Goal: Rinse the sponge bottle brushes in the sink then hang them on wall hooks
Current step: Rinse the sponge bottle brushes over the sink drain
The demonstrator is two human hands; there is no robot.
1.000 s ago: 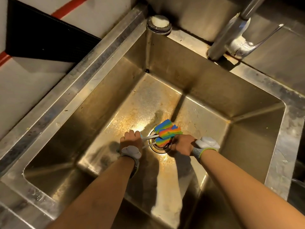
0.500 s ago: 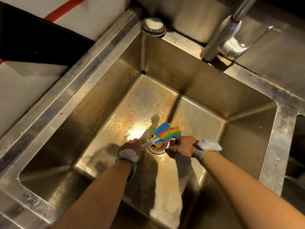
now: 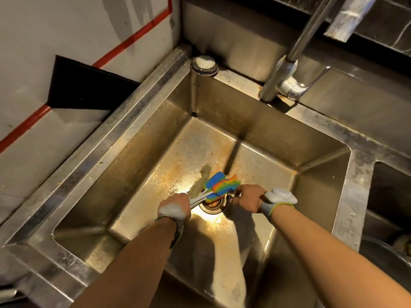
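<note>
Rust-stained steel sink (image 3: 347, 196), white wall (image 3: 55, 30)

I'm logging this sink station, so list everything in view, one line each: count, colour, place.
sponge bottle brushes: at least two, rainbow heads on white handles, over the drain
drain: one, metal, middle of the sink floor
sink: one, stainless steel, rust-stained, centre
faucet: one, chrome with lever handle, back rim
round cap: one, white in a metal ring, back left corner
black panel: one, wall at left
red stripe: one, on the white wall
left hand: one, grips the handles
right hand: one, at the sponge heads
</note>
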